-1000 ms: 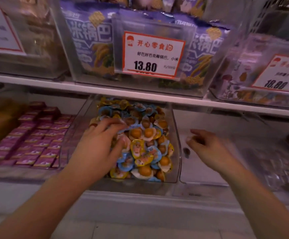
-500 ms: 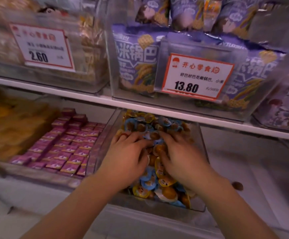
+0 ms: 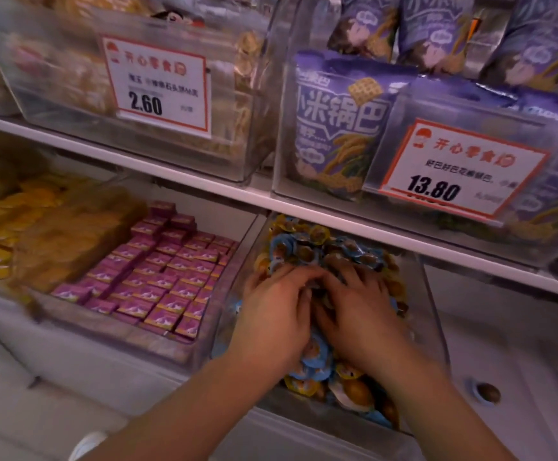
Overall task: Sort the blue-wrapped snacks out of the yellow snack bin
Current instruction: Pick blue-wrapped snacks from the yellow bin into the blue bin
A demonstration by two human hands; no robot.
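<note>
Two hands of yours are down in the clear snack bin (image 3: 432,314), which sits on the lower shelf under the white shelf edge (image 3: 304,207). Left of that bin lies a tray of small pink boxes (image 3: 161,281), and further left a heap of yellow packets (image 3: 1,224). Above and left of the bin, a price card reading 2.60 (image 3: 158,88) hangs on an upper container.

Your left hand (image 3: 271,324) rests palm-down on the pile, fingers bent into the wrappers; whether it pinches one you cannot tell, since the frame is blurred there. Your right hand (image 3: 357,314) lies just beside it, touching it at the fingers, likewise pressed into the heap with fingers curled, and its hold is also unclear.

Blue-wrapped snacks (image 3: 314,364) show mixed among yellow-wrapped snacks (image 3: 351,390) inside the bin, in front of and behind your hands.

Above and right of the bin stand purple bags (image 3: 337,128) with a 13.80 price card (image 3: 457,168). Right of the bin, one loose round snack (image 3: 487,392) lies alone in the neighbouring compartment.
</note>
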